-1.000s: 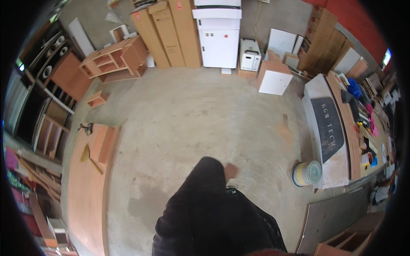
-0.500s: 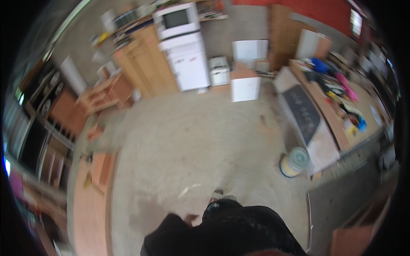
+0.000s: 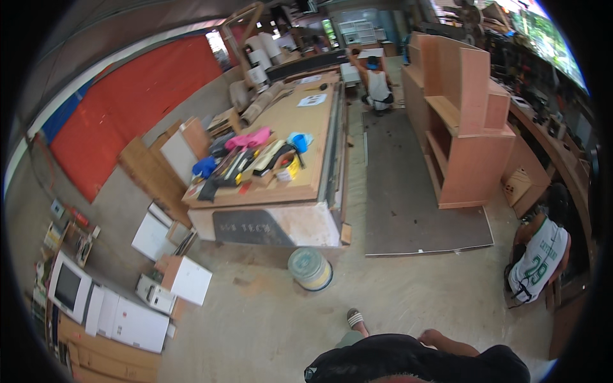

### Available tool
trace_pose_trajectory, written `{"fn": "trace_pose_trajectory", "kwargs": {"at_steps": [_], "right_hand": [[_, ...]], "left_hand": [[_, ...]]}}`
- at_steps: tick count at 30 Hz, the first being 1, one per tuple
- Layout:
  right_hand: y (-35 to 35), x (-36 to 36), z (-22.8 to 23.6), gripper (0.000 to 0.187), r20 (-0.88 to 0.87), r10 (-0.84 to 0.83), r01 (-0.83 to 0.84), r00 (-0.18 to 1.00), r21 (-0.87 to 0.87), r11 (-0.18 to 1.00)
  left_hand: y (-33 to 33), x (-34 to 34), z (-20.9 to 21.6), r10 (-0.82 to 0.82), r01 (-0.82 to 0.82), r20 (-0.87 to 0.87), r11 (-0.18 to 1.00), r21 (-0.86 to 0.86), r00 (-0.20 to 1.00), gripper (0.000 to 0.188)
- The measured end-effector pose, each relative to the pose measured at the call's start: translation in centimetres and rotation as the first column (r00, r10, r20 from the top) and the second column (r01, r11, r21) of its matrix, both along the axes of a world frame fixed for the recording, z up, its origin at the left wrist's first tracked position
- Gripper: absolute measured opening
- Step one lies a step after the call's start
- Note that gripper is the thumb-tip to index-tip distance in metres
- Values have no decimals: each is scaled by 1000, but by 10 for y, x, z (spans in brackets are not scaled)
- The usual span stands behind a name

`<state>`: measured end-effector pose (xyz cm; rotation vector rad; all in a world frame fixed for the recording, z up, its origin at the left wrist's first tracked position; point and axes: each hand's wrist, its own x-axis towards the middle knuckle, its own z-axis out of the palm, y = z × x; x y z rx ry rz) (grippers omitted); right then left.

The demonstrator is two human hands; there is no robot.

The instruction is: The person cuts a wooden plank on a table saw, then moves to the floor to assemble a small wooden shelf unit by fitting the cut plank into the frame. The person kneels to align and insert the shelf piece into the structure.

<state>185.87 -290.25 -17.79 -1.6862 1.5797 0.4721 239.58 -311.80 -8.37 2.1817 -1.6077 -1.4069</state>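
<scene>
My right hand (image 3: 433, 337) hangs low beside my dark shirt (image 3: 389, 360), apart from anything on the floor. Its fingers are mostly turned from view, so whether it is open or closed cannot be made out. My left hand is out of view. Ahead of my foot in a striped slide sandal (image 3: 355, 317) stands a round bucket (image 3: 311, 270) with a greenish lid. Behind the bucket is a large worktable (image 3: 313, 137) with a pink cloth (image 3: 249, 138), a blue cup (image 3: 299, 142) and assorted tools on it.
A dark sheet (image 3: 402, 220) lies on the floor beneath a wooden cabinet (image 3: 472, 166). One person (image 3: 539, 258) crouches at the right; another person (image 3: 378, 86) squats farther back. White cabinets (image 3: 131, 325) and a white-fronted box (image 3: 191, 281) stand at the left.
My view has swung to the right, bringing the worktable to the centre and the wooden cabinet and two people into sight. My left hand has left the view; my right hand now shows.
</scene>
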Motion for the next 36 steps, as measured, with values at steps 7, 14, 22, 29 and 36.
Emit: {"fn": "trace_pose_trajectory", "kwargs": {"at_steps": [7, 14, 22, 29, 36], "right_hand": [[230, -107, 3, 38, -133, -986, 995, -97, -34, -94], [201, -21, 32, 30, -82, -990, 984, -117, -148, -104], [52, 77, 89, 39, 144, -935, 946, -325, 51, -321], [65, 33, 29, 44, 48, -982, 975, -184, 136, -176], [73, -135, 10, 58, -2, -987, 960, -163, 232, -159]], "left_hand": [[-95, -53, -32, -340, 334, 13, 932, 140, 940, 36], [-289, -142, -70, -888, 871, 158, 456, 183, 432, 37], [-451, -407, -22, -836, 879, 276, 469, -88, 474, 32], [-417, -550, 12, -885, 892, 111, 446, -81, 452, 31], [-347, -603, -4, -997, 985, 25, 73, 155, 70, 34]]}}
